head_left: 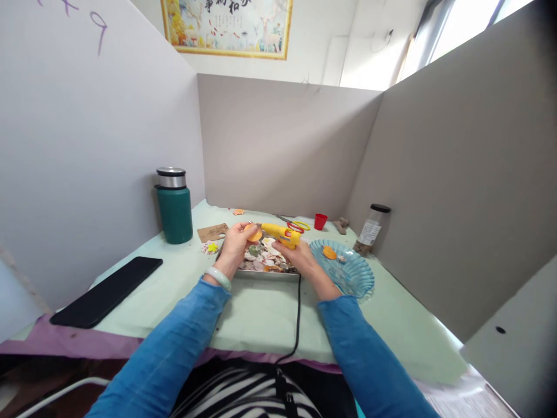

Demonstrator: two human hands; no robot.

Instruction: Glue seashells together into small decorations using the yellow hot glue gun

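Note:
My left hand (235,246) pinches an orange shell (254,234) by its edge. A yellow glue gun (281,233) is gripped in my right hand (298,255), its nozzle pointing left at the orange shell; whether they touch I cannot tell. Both hands are above a metal tray (270,276) filled with mixed shells (265,258). From the glue gun side a black cord (298,316) runs down over the table edge. To the right of my right hand, a blue glass plate (359,273) holds another orange shell (329,252) and a small piece.
A green bottle (174,212) and a black flat pad (108,290) are at left. Behind the tray are a brown card (213,233), scissors (300,226) and a red cup (320,221). A clear jar (371,231) leans at right. Grey partitions (287,139) enclose the table.

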